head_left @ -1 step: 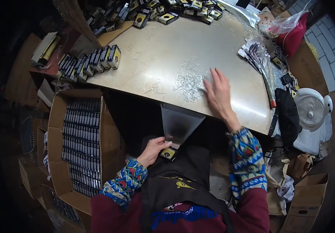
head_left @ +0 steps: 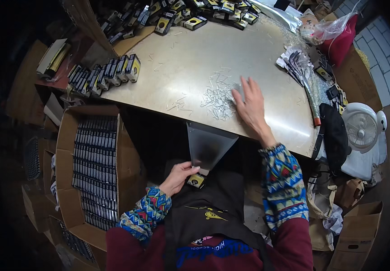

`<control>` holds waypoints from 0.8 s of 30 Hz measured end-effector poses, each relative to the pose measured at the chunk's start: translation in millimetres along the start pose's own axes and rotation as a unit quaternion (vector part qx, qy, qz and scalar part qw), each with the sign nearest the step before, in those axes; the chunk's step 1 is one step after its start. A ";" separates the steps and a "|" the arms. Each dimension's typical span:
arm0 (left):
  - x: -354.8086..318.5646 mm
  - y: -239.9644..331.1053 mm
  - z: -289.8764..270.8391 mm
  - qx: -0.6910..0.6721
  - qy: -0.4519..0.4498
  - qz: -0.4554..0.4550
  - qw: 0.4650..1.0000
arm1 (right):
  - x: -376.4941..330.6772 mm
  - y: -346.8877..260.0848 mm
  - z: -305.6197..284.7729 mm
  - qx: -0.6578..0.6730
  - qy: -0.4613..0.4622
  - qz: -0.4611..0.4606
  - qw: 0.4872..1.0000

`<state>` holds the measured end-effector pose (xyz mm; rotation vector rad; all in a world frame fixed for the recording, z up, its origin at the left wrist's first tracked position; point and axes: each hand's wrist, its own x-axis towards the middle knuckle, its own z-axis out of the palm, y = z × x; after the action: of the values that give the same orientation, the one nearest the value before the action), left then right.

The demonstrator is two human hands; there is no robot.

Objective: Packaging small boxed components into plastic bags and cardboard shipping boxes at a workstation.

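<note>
My right hand (head_left: pixel 250 108) lies flat, fingers spread, on the pale table (head_left: pixel 195 58), next to a heap of small thin white pieces (head_left: pixel 217 97). Below the table's near edge hangs a grey funnel-shaped sheet (head_left: pixel 208 144). My left hand (head_left: pixel 179 177) grips the funnel's lower end and a small black and yellow box (head_left: pixel 196 180) under it.
A cardboard carton (head_left: pixel 93 167) on my left is packed with rows of dark boxes. More black and yellow boxes stand in a row (head_left: pixel 107 72) at the table's left and in a pile (head_left: pixel 204 11) at the far edge. A white fan (head_left: pixel 362 128) and a red bag (head_left: pixel 339 38) are on the right.
</note>
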<state>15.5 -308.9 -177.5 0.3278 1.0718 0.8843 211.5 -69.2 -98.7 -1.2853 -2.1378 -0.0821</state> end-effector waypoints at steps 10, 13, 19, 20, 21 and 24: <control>0.0 -14.8 12.5 0.003 0.062 0.027 0.998 | -34.6 -102.9 4.9 0.035 -0.115 -0.022 0.993; -3.0 -21.2 5.5 -0.075 0.047 0.025 0.996 | -57.8 -119.5 -15.8 0.058 -0.138 -0.034 0.988; -12.0 -10.7 8.3 -0.110 0.035 0.049 0.992 | -66.3 -119.0 -73.9 0.119 -0.229 -0.081 0.963; -13.4 -11.6 8.2 -0.111 0.039 0.050 0.992 | -62.7 -115.9 -81.3 0.122 -0.231 -0.083 0.962; -14.5 -12.6 8.8 -0.097 0.028 0.048 0.994 | -59.1 -112.3 -87.2 0.210 -0.240 -0.027 0.947; -19.7 -15.5 20.2 -0.035 0.009 0.069 0.997 | -63.9 -101.5 -80.4 0.298 -0.230 0.020 0.926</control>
<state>36.5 -330.1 -165.4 0.3382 1.0416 1.0486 188.5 -200.5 -43.2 -1.0372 -2.2418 0.9031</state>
